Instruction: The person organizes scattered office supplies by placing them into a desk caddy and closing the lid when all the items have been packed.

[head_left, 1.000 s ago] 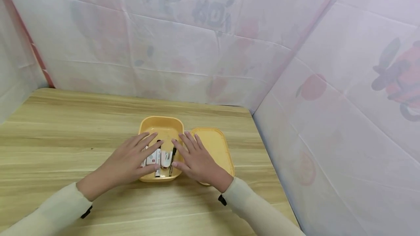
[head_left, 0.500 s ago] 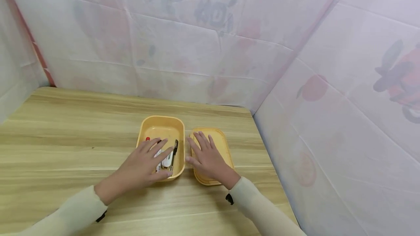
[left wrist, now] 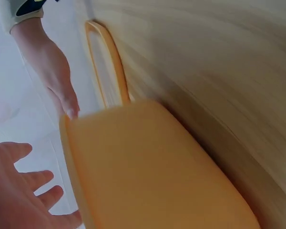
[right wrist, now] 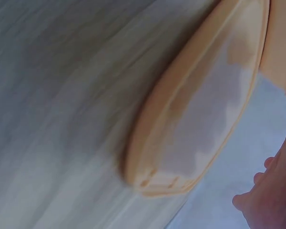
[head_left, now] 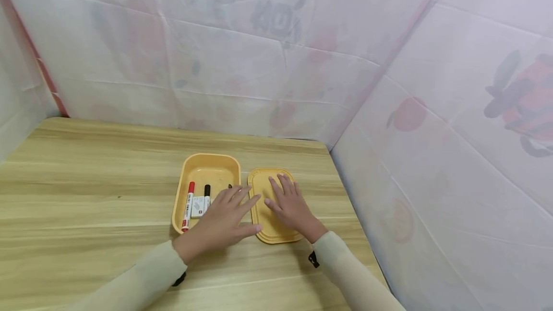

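A yellow open box (head_left: 211, 157) stands on the wooden table with a red-capped marker (head_left: 188, 205), a small white box (head_left: 197, 207) and a black-capped marker (head_left: 207, 196) inside. My left hand (head_left: 220, 220), fingers spread, hovers over the box's right side and hides part of its contents. To the right lies the flat yellow lid (head_left: 264, 210). Above it is my right hand (head_left: 294, 208), with fingers extended and nothing held; whether it touches the lid I cannot tell. In the left wrist view, the fingers of my left hand (left wrist: 19, 186) are apart beside the box wall (left wrist: 148, 162).
The wooden table (head_left: 95, 196) extends left of the box and in front of it. White printed sheets form a back wall (head_left: 224, 61) and a right wall (head_left: 453, 181) around the table.
Both hands have moved right: the left from the box's left side across to its right edge, the right from over the box to above the lid. The box shifted slightly at its front.
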Action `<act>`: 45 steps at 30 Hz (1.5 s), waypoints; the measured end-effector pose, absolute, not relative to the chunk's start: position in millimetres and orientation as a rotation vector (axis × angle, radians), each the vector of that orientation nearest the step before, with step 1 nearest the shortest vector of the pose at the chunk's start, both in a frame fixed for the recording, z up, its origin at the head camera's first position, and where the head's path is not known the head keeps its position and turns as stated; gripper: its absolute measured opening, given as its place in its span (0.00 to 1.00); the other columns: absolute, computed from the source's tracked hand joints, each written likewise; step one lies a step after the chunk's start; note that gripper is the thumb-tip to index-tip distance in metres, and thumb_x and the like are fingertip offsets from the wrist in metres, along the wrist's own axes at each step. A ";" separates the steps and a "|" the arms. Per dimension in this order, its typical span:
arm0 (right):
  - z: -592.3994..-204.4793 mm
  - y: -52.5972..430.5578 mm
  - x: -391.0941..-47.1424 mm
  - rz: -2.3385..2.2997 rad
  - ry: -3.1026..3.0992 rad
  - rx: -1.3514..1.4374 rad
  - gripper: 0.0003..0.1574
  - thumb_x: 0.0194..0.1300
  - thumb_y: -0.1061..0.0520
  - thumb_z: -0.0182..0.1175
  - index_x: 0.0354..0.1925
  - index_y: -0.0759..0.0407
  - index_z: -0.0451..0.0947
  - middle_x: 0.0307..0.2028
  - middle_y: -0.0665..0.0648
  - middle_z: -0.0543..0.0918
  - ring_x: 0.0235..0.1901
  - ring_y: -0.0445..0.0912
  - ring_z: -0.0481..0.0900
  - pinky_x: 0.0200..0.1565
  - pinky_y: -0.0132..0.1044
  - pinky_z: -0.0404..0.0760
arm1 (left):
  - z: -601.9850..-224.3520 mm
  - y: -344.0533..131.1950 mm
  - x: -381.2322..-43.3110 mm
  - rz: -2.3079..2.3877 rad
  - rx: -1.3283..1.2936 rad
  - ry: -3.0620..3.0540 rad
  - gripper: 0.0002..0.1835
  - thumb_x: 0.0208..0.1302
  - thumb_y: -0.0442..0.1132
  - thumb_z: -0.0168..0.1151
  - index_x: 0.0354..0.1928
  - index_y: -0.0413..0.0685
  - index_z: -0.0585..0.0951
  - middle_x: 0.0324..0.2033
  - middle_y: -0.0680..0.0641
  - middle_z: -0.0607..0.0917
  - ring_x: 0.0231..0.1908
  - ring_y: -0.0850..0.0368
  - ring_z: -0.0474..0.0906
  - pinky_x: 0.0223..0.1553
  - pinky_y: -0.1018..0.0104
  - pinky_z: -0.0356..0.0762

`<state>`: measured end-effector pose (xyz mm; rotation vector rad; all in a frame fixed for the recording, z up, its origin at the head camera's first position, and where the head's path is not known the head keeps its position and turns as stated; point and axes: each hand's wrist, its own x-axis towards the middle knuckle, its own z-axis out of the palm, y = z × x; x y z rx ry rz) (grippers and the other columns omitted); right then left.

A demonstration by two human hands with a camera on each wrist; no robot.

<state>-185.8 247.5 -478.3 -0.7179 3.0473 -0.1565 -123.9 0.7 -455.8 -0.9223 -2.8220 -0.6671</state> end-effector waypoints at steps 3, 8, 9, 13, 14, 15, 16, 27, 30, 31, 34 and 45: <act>-482.8 256.5 -189.1 -0.169 3.054 -0.693 0.46 0.78 0.30 0.33 0.82 0.51 0.41 0.79 0.65 0.47 0.79 0.63 0.42 0.74 0.67 0.48 | -455.1 13.8 -125.6 -0.691 -0.930 -2.838 0.45 0.68 0.78 0.36 0.78 0.61 0.62 0.79 0.46 0.55 0.78 0.43 0.49 0.75 0.36 0.46; -488.8 270.0 -192.9 -0.249 3.058 -0.618 0.47 0.78 0.31 0.36 0.81 0.53 0.42 0.79 0.67 0.47 0.79 0.65 0.42 0.75 0.64 0.48 | -452.9 32.6 -128.6 -0.865 -0.899 -2.806 0.46 0.68 0.77 0.35 0.79 0.60 0.58 0.80 0.49 0.50 0.79 0.46 0.45 0.76 0.37 0.42; -490.1 273.0 -193.5 -0.265 3.062 -0.595 0.46 0.78 0.32 0.37 0.81 0.54 0.43 0.79 0.68 0.48 0.78 0.65 0.42 0.75 0.64 0.49 | -452.6 36.6 -129.5 -0.899 -0.884 -2.802 0.46 0.68 0.77 0.35 0.80 0.60 0.57 0.80 0.49 0.50 0.79 0.47 0.45 0.76 0.38 0.42; -495.4 283.0 -195.6 -0.402 3.063 -0.504 0.45 0.79 0.35 0.39 0.80 0.58 0.45 0.77 0.71 0.49 0.78 0.66 0.45 0.74 0.64 0.52 | -451.8 52.0 -132.9 -1.011 -0.833 -2.799 0.47 0.68 0.78 0.35 0.80 0.59 0.55 0.80 0.46 0.51 0.78 0.44 0.47 0.76 0.37 0.45; -496.6 285.0 -195.6 -0.445 3.052 -0.476 0.45 0.80 0.35 0.39 0.80 0.58 0.44 0.77 0.71 0.48 0.77 0.66 0.46 0.73 0.65 0.53 | -452.1 55.6 -133.8 -1.033 -0.824 -2.806 0.47 0.68 0.78 0.35 0.80 0.58 0.54 0.80 0.46 0.51 0.78 0.43 0.47 0.76 0.37 0.46; -497.5 286.6 -195.5 -0.514 3.036 -0.452 0.45 0.80 0.36 0.39 0.80 0.60 0.44 0.77 0.72 0.48 0.77 0.66 0.47 0.73 0.66 0.54 | -452.7 59.2 -134.4 -1.067 -0.816 -2.812 0.47 0.68 0.77 0.35 0.80 0.58 0.53 0.80 0.45 0.50 0.79 0.43 0.46 0.75 0.37 0.47; -498.0 287.6 -195.0 -0.590 3.016 -0.424 0.44 0.80 0.38 0.39 0.80 0.61 0.44 0.77 0.73 0.48 0.77 0.67 0.47 0.72 0.67 0.54 | -453.4 62.8 -134.8 -1.111 -0.807 -2.810 0.47 0.69 0.77 0.36 0.80 0.57 0.53 0.80 0.45 0.49 0.79 0.42 0.46 0.75 0.36 0.49; -509.3 294.7 -190.0 -1.065 2.910 -0.231 0.40 0.82 0.47 0.42 0.79 0.66 0.43 0.74 0.72 0.52 0.74 0.68 0.51 0.70 0.71 0.53 | -476.8 103.5 -129.8 -1.567 -0.569 -2.548 0.39 0.76 0.61 0.46 0.80 0.54 0.53 0.80 0.47 0.41 0.78 0.42 0.46 0.67 0.32 0.62; -509.4 292.2 -186.2 -1.128 2.886 -0.187 0.41 0.82 0.47 0.42 0.79 0.65 0.43 0.74 0.72 0.53 0.74 0.67 0.52 0.71 0.68 0.53 | -482.9 109.1 -128.5 -1.726 -0.406 -2.488 0.37 0.77 0.60 0.46 0.80 0.56 0.53 0.80 0.49 0.40 0.78 0.43 0.44 0.68 0.31 0.58; -509.2 291.4 -184.7 -1.136 2.881 -0.180 0.41 0.82 0.46 0.42 0.79 0.65 0.42 0.74 0.72 0.53 0.74 0.67 0.51 0.72 0.68 0.52 | -485.0 110.5 -128.8 -1.763 -0.351 -2.474 0.36 0.77 0.59 0.45 0.80 0.57 0.53 0.80 0.50 0.40 0.78 0.44 0.43 0.69 0.31 0.57; -509.4 289.8 -180.6 -1.153 2.870 -0.169 0.41 0.82 0.46 0.41 0.80 0.65 0.41 0.76 0.71 0.50 0.76 0.66 0.49 0.73 0.67 0.50 | -491.2 115.0 -131.1 -1.829 -0.187 -2.438 0.35 0.78 0.58 0.44 0.80 0.57 0.53 0.80 0.51 0.39 0.79 0.45 0.40 0.71 0.32 0.52; -513.1 281.0 -171.5 -1.229 2.877 -0.153 0.41 0.82 0.47 0.41 0.78 0.70 0.42 0.77 0.71 0.50 0.77 0.66 0.46 0.75 0.65 0.46 | -514.4 120.1 -146.2 -1.866 0.168 -2.412 0.36 0.76 0.59 0.46 0.78 0.50 0.57 0.81 0.42 0.39 0.79 0.41 0.35 0.73 0.31 0.40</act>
